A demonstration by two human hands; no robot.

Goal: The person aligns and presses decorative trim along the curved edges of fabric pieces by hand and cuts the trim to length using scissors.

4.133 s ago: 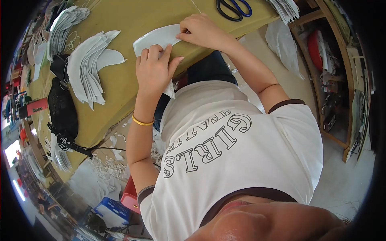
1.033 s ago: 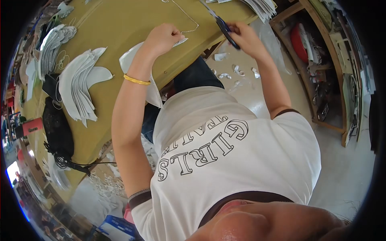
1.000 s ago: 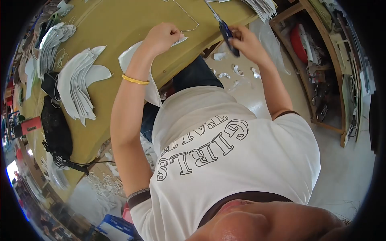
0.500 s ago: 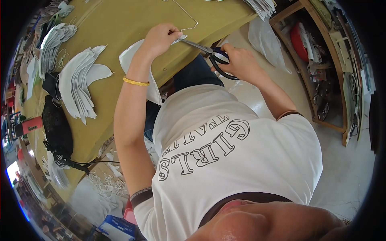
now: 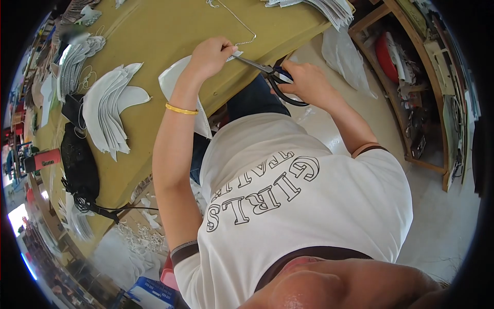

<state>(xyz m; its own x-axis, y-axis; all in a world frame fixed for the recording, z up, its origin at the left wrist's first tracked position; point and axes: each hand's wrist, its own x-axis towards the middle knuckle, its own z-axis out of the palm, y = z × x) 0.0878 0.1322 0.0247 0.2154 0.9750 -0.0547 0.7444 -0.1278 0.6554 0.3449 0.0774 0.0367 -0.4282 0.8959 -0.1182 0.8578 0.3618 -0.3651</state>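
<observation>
White layered pieces (image 5: 107, 113) lie fanned on the mustard tablecloth (image 5: 154, 31), well left of the scissors (image 5: 265, 68). At the scissors' blade tips, our left hand (image 5: 211, 55) pinches one end of the white panel (image 5: 171, 77); at the scissors' handles, our right hand (image 5: 307, 84) grips with fingers through the loops.

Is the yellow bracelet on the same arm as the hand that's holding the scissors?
No, the bracelet is around the left arm, while the right hand holds the scissors.
</observation>
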